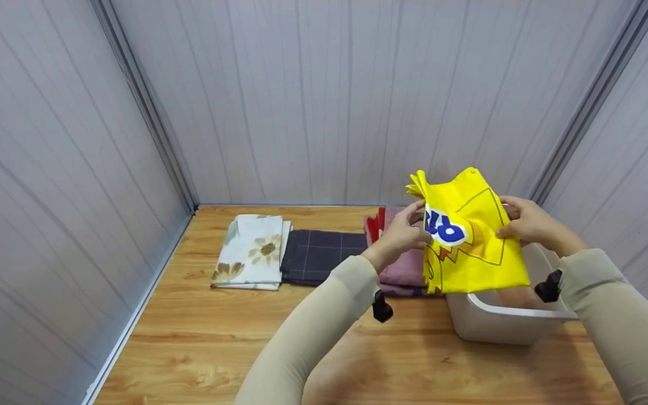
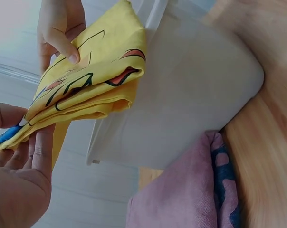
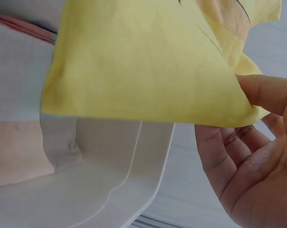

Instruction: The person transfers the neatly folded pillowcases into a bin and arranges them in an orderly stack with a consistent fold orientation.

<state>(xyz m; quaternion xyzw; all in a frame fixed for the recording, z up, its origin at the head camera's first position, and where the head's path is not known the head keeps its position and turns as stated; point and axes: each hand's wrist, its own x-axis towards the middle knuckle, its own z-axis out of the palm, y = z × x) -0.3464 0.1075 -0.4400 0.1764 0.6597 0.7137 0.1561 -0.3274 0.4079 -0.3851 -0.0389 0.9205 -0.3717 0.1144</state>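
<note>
Fingers of the left hand (image 1: 398, 235) and the right hand (image 1: 535, 225) are gripping a folded yellow cloth (image 1: 484, 247) in the head view, one hand at each side. It is hanging above the wooden surface (image 1: 200, 349), partly covering a white bin (image 1: 498, 323) from sight. Blue lettering in a white patch is showing on the cloth near the left hand. Across the surface, a folded white floral cloth (image 1: 253, 253) is lying at the left, a dark checked cloth (image 1: 324, 256) is resting beside it, and a pink cloth (image 1: 405, 267) with some red fabric (image 1: 376, 221) is sitting next along, partly hidden behind the left hand and the yellow cloth. Light sleeves (image 1: 307, 326) are covering both forearms.

From the left wrist, the left fingers and thumb are pinching the yellow cloth's edge, where several folded layers are showing. The right thumb is pressing on its face farther up. The pink cloth is lying by the bin, dark blue patches showing along one edge.

From the right wrist, the right thumb and fingers are holding a corner of the yellow cloth between them. Beyond it, a pale checked cloth (image 3: 20, 147) is lying inside the bin.
</note>
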